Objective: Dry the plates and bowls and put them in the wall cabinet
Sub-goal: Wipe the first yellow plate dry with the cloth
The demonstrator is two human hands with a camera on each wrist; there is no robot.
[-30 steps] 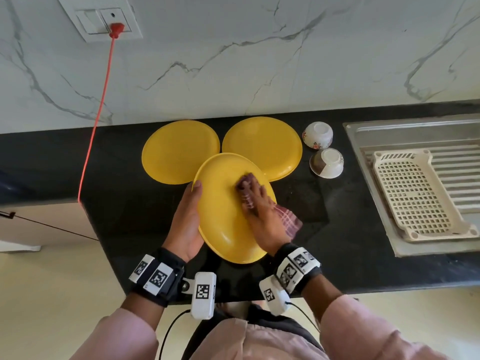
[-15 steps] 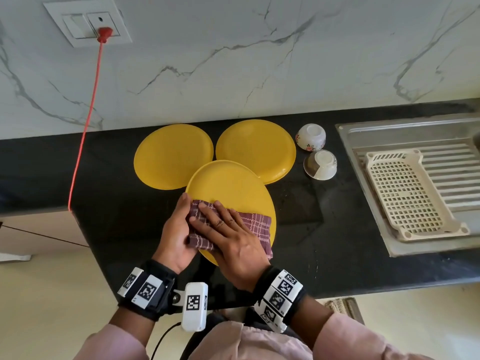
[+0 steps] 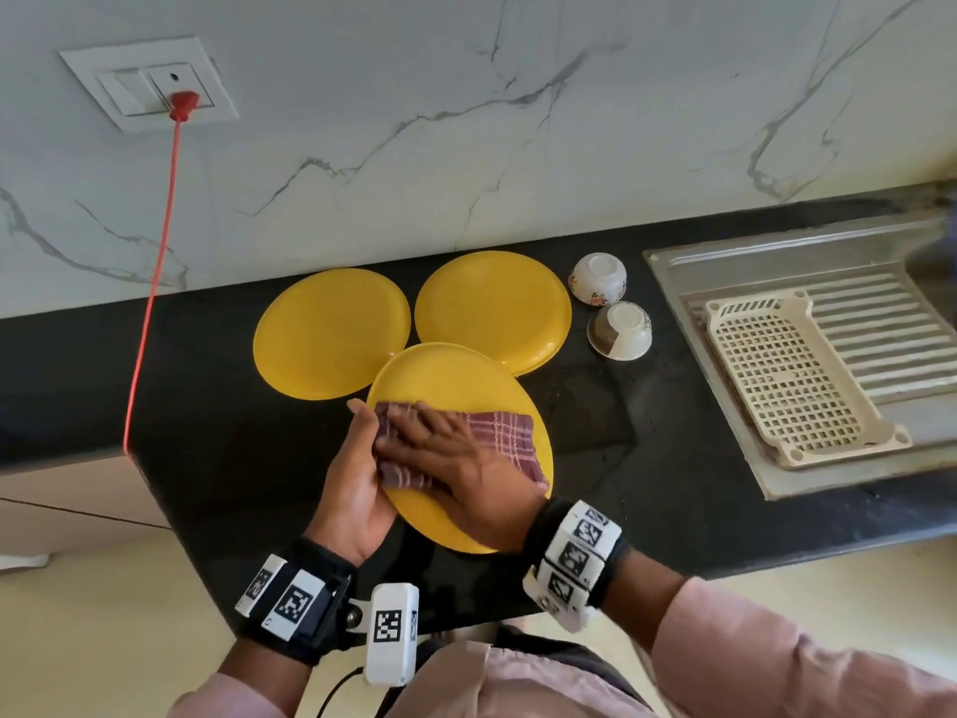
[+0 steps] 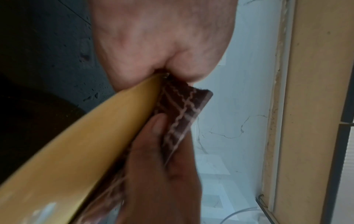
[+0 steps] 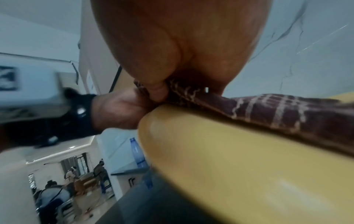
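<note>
My left hand (image 3: 357, 458) grips the left rim of a yellow plate (image 3: 450, 375), which is held tilted over the front of the black counter (image 3: 233, 458). My right hand (image 3: 455, 469) lies flat, fingers spread, pressing a maroon checked cloth (image 3: 502, 432) onto the plate's face, fingertips beside the left thumb. The left wrist view shows the plate's rim (image 4: 86, 144) and the cloth (image 4: 182, 109). The right wrist view shows the plate (image 5: 229, 159) under the cloth (image 5: 277, 110). Two more yellow plates (image 3: 331, 334) (image 3: 492, 303) and two upturned bowls (image 3: 598, 277) (image 3: 620, 330) lie behind.
A steel sink drainboard (image 3: 777, 272) with a cream perforated tray (image 3: 792, 375) takes up the right. A red cord (image 3: 155, 261) hangs from the wall socket (image 3: 150, 85) down past the counter's left edge. The marble wall rises behind. No cabinet shows in the head view.
My right hand slid the cloth from the plate's upper middle down and left to the left thumb, and the cloth now lies spread out. The left hand keeps its grip.
</note>
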